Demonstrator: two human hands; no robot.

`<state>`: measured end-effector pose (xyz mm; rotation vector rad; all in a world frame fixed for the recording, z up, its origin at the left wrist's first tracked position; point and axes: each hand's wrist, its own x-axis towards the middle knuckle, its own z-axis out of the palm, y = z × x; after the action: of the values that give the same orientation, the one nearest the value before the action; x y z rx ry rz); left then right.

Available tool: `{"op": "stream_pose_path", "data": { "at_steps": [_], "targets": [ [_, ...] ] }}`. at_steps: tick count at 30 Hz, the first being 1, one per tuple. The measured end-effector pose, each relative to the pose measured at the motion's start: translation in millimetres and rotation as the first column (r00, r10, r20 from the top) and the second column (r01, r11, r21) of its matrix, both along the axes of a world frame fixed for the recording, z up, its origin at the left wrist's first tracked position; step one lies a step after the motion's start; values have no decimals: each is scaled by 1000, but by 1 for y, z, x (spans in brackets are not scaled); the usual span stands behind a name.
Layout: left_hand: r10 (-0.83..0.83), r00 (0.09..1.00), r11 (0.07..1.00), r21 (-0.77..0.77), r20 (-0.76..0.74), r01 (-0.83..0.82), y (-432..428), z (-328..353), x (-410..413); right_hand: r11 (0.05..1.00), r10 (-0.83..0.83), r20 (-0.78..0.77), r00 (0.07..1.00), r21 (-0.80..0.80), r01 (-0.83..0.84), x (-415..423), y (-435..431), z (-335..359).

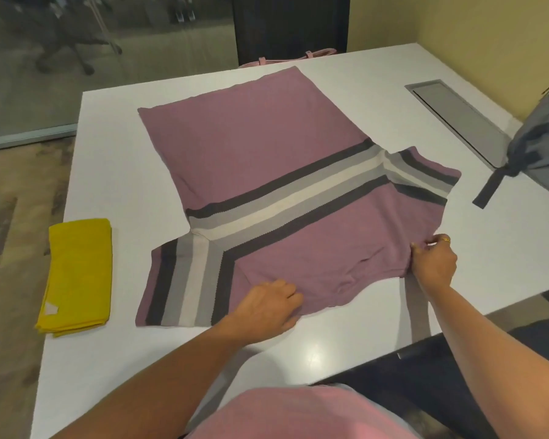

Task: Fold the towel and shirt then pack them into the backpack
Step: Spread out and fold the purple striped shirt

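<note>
The shirt (267, 147) lies spread flat mid-bench (114, 147); the left hand (268, 307) rests fingers-down on its near edge to pin it; the right hand (435, 264) pinches the right shoulder — ready, I'd guess, to fold (folded towel (80, 274) left; backpack (542, 134) far right).

Bright even overhead light — glare spot on table (313, 354); soft shadows, wide-angle bending at edges, slight blur.

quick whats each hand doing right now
Left hand: on the shirt, at its near edge, fingers bent; grip cannot be told.
Right hand: pinching the shirt's shoulder edge.
</note>
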<state>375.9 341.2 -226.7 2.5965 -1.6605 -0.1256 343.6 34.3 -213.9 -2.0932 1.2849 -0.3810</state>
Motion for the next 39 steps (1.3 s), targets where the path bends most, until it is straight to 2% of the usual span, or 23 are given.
{"op": "stream_pose_path", "data": {
  "at_steps": [3, 5, 8, 10, 11, 12, 13, 14, 15, 16, 17, 20, 24, 28, 30, 33, 37, 39],
  "targets": [
    [-40, 999, 998, -46, -26, 39, -2, -7, -4, 999, -41, 40, 998, 30, 39, -6, -7, 3],
    [-42, 996, 998, -45, -79, 39, -3, -8, -7, 1000, -20, 14, 1000, 14, 20, -11, -13, 3],
    [-58, 995, 996, -73, -85, 51, -3, -10, -10, 979, 135, -52, 990, -148, -141, -17, -14, -1],
    [-54, 993, 997, -56, -102, 48, -3, -10, -11, 891, 331, -94, 939, -296, -344, -21, -9, 0],
    [-52, 993, 998, -52, -108, 46, -3, -9, -11, 806, 477, -128, 870, -331, -491, -24, -5, 1],
    [-46, 992, 998, -54, -114, 40, -3, -10, -11, 677, 640, -171, 749, -336, -655, -26, 0, 2],
    [-35, 991, 998, -60, -126, 27, -3, -9, -12, 508, 783, -219, 583, -316, -801, -28, 5, 3],
    [-24, 990, 997, -72, -140, 14, -3, -8, -12, 334, 871, -272, 409, -282, -899, -31, 11, 4],
    [-17, 988, 996, -88, -152, 4, -4, -8, -13, 194, 904, -328, 274, -258, -947, -33, 15, 2],
    [-12, 987, 995, -98, -158, -4, -4, -8, -13, 112, 906, -371, 204, -256, -960, -35, 17, -1],
    [-12, 987, 995, -103, -158, -5, -4, -8, -14, 89, 898, -395, 194, -269, -959, -34, 18, -5],
    [-10, 988, 993, -119, -154, -9, -5, -5, -14, 118, 860, -442, 256, -317, -941, -29, 17, -10],
    [25, 982, 993, -108, -186, -45, -4, -3, -16, 68, 857, -479, 188, -257, -964, -33, 16, -9],
    [80, 962, 992, -70, -260, -102, -1, 0, -17, 93, 875, -445, 189, -228, -969, -40, 16, -3],
    [163, 926, 974, -92, -341, -205, 3, 3, -17, 96, 885, -423, 193, -240, -966, -38, 19, 1],
    [342, 834, 860, -213, -434, -464, 16, 8, -9, 57, 899, -394, 191, -329, -943, -34, 28, 6],
    [607, 676, 601, -316, -417, -734, 48, 12, 20, 18, 936, -315, 157, -402, -915, -21, 65, 17],
    [706, 612, 524, -319, -355, -790, 71, 12, 35, -25, 942, -312, 122, -428, -904, -12, 93, 20]
  ]
}}
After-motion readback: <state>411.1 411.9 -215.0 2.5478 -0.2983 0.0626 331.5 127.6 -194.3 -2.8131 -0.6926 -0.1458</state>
